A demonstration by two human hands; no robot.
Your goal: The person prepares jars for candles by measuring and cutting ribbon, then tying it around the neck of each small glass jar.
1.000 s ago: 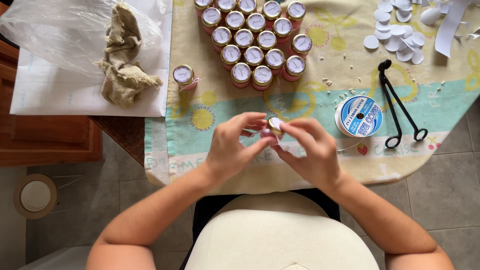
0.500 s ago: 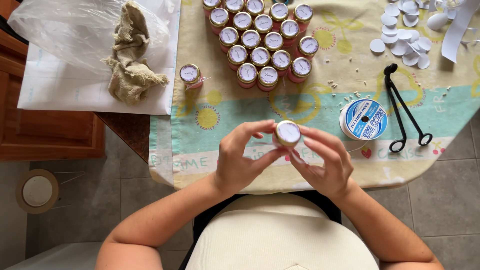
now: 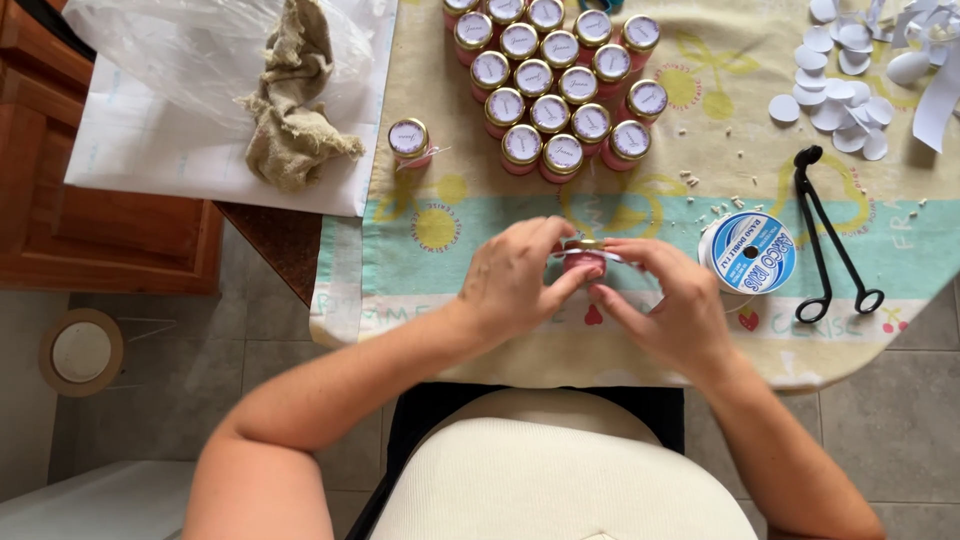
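Observation:
Both my hands hold one small pink jar (image 3: 583, 262) with a gold lid, tipped on its side just above the tablecloth's near edge. My left hand (image 3: 510, 280) grips it from the left, thumb under it. My right hand (image 3: 668, 305) pinches it from the right with fingertips on the lid rim. A thin clear thread runs from the jar toward the blue and white spool (image 3: 749, 252) to the right.
A cluster of several labelled jars (image 3: 560, 85) stands at the back, one lone jar (image 3: 409, 141) to its left. Black scissor-like tongs (image 3: 827, 235) lie right of the spool. White paper discs (image 3: 840, 95) sit far right, burlap (image 3: 295, 105) on a plastic bag at left.
The jar has tipped from lid facing up to lying on its side, and my hands have closed in around it. The view has shifted, so the table appears further right.

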